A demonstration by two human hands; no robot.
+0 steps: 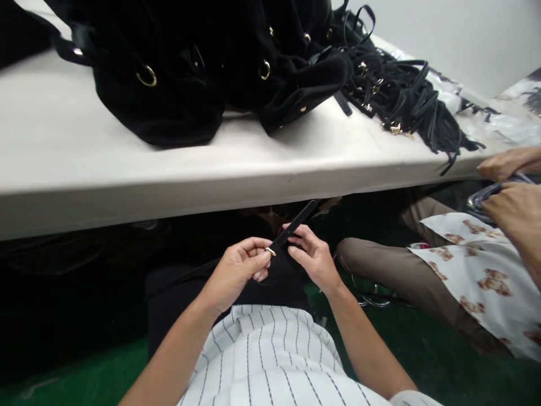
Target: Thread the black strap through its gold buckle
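Observation:
In front of my lap, my left hand (245, 262) pinches a black strap (295, 226) at its gold buckle (270, 251), between thumb and forefinger. The strap's flat end slants up and to the right, towards the table edge. Beside it is my right hand (313, 256), its thumb and fingers apart. The right fingertips lie close behind the strap; whether they touch it I cannot tell. A thin dark length trails left from my left hand over my dark lap.
Black bags (160, 107) with gold rings stand on the cream-covered table (63, 152) ahead. A heap of black straps (397, 93) with gold clasps lies to their right. At the right sits a co-worker, whose hands (513, 197) hold something dark and shiny.

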